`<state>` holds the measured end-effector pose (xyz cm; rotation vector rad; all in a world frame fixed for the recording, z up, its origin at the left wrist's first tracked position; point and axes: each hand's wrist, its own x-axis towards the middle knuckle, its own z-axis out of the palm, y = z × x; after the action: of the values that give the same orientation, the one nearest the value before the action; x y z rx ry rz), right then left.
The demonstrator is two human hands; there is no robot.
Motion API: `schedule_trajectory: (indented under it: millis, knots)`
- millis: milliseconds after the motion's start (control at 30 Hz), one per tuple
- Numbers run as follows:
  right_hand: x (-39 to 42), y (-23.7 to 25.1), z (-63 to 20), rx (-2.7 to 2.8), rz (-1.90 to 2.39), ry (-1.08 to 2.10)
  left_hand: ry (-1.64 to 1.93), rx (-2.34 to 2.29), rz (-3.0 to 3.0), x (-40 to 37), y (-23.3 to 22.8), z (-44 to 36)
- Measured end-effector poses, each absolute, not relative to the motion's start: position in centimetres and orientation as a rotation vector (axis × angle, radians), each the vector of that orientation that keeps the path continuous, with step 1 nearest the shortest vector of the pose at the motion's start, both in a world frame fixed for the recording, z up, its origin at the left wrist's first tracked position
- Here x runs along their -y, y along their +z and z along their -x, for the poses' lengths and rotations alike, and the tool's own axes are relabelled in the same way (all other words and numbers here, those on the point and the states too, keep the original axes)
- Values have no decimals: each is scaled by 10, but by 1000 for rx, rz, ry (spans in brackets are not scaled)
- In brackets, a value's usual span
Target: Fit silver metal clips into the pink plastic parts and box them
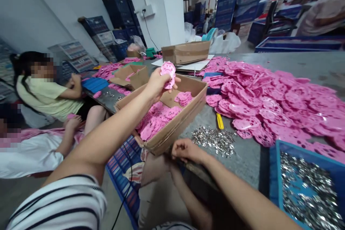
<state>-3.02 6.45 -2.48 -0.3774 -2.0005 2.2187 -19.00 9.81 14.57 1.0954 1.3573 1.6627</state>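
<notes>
Grey and scuffed, the worktop (318, 66) is running through a crowded workshop stacked with blue crates (94, 25) around a white pillar (167, 7).

Fingers of the left hand (156, 84) are clamping on a pink plastic piece (168, 73), holding it up above the far rim of an open cardboard box (172, 129), which is hanging over the near edge of the worktop and carrying more pink pieces inside. The right hand (187, 150) is curling closed low by the near edge, just beside the box's near corner; what it is gripping, if anything, cannot be told.

Just past that hand a heap of small silver metal parts (212, 140) is lying loose, with a yellow tool (220, 121) beside it. Further right a wide pile of pink pieces (269, 97) is spreading across most of the worktop, and a blue tray (275, 165) of more metal parts is sitting at the near right corner.

Open surface is showing only in a narrow strip between box and pile. At the far edge another cardboard box (185, 52) is standing, and a person in a yellow shirt (45, 93) is sitting at the left
</notes>
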Motion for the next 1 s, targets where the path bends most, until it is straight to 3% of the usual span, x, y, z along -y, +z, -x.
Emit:
schedule_trajectory:
  millis: [167,367,700,1000]
  knots:
    - [-66,-36,16,2188,328,2390,1421,-1714,-720,-157,103,231]
    - [-68,-40,17,2276,409,2268,1128,-1923,-584,-191,57,262]
    - [-70,-42,17,2289,523,2273,990,-1958,-714,-225,20,260]
    - [-72,-45,17,2327,418,2232,829,-2053,-747,-224,16,258]
